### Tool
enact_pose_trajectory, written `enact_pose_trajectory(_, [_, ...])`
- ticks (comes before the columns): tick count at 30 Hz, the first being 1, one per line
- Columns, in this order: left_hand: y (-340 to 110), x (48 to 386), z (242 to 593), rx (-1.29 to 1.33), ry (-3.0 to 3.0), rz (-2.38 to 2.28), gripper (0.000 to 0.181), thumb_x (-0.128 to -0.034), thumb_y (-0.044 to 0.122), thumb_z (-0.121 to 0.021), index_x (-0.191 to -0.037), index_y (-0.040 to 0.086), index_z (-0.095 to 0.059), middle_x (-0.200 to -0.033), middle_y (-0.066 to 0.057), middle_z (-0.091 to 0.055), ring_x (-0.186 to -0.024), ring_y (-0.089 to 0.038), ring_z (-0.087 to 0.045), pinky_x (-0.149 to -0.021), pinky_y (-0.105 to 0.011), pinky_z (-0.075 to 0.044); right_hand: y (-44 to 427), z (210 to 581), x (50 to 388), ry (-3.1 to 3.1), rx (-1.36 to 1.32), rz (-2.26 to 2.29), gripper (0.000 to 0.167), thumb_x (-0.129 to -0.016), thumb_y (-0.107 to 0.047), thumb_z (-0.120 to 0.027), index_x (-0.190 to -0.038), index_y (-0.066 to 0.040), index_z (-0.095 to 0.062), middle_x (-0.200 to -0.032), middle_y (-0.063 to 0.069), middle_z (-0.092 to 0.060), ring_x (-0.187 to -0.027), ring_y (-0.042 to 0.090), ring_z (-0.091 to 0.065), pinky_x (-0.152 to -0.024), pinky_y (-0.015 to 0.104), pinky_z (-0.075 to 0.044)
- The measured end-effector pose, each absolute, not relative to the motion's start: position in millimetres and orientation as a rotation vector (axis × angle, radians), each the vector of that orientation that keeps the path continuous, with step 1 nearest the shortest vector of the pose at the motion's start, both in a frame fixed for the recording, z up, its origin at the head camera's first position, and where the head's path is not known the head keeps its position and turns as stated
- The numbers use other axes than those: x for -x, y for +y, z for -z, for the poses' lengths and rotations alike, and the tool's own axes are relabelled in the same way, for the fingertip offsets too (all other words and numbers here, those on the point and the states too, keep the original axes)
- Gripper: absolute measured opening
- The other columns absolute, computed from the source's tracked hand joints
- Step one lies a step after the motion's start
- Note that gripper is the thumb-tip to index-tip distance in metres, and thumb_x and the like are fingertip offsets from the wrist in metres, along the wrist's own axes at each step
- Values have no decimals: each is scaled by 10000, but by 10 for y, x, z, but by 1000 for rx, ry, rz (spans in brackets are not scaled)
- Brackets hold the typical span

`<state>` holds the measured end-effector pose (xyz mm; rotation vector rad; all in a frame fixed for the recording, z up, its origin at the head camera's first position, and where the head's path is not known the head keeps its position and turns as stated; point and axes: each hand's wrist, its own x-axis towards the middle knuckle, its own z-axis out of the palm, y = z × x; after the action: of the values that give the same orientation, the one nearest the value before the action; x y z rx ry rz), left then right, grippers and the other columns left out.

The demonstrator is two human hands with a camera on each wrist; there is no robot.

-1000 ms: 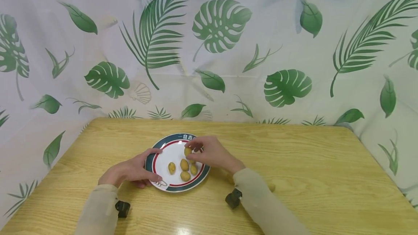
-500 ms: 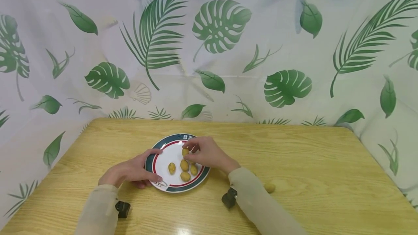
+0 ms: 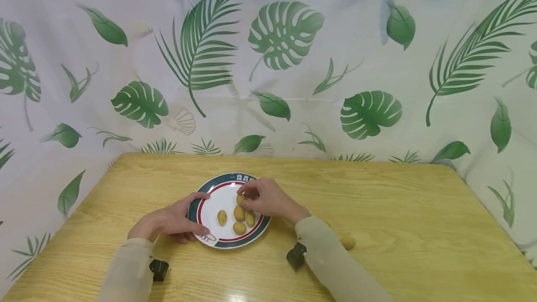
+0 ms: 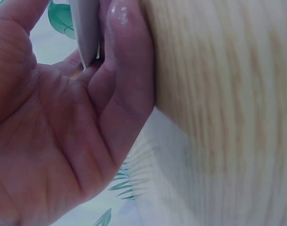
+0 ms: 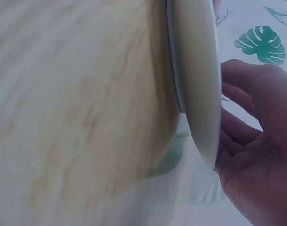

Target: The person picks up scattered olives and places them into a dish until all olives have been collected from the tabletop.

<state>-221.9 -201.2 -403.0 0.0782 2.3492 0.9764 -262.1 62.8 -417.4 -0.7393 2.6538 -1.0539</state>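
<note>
In the head view a white plate (image 3: 228, 199) with a dark blue rim and a red ring lies on the table. My left hand (image 3: 169, 220) grips its left edge, thumb on the rim; the left wrist view shows that hand (image 4: 73, 117) round the plate's edge (image 4: 88, 33). Over the plate's right side, my right hand (image 3: 270, 199) pinches a small yellow-brown potato-like piece (image 3: 241, 198). Several similar pieces (image 3: 239, 213) lie on the plate below it. In the right wrist view the plate (image 5: 200, 84) hides the fingertips of my right hand (image 5: 261, 127).
Another yellow-brown piece (image 3: 347, 243) lies on the wooden table (image 3: 402, 209), beside the right sleeve (image 3: 331, 255). A white cloth (image 3: 310, 120) with green leaf prints hangs behind the table.
My right hand, with its piece, shifted slightly left over the plate, then slightly back right. The piece by the right sleeve shows more than a second ago. My left hand keeps its grip.
</note>
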Motion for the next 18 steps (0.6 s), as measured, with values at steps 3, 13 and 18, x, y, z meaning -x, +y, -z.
enact_pose_trajectory(3, [-2011, 2222, 4038, -74, 2347, -979, 933, -836, 290, -860, -1567, 275, -282, -823, -81, -623, -648, -173, -596, -596, -249, -530, 635, 4176, 2620, 2654, 751, 1050, 216, -928, -174, -751, -1141, -137, -753, -1010, 2, -736, -898, 122, -599, -836, 269, -527])
enact_pose_trajectory(13, [-2003, 2238, 4057, -76, 2348, -977, 938, -833, 283, -863, -1567, 280, -279, -835, -85, -626, -648, -168, -603, -593, -252, -534, 728, 4124, 2580, 2682, 789, 1038, 208, -933, -183, -738, -1137, -145, -755, -956, -27, -695, -869, 138, -559, -755, 234, -486])
enact_pose_trajectory(18, [-2012, 2238, 4067, -73, 2346, -984, 936, -834, 273, -863, -1567, 278, -280, -856, -93, -618, -640, -168, -595, -586, -251, -533, 823, 4068, 2530, 2685, 807, 1059, 238, -936, -195, -736, -1164, -128, -746, -915, -31, -663, -869, 151, -562, -740, 232, -479])
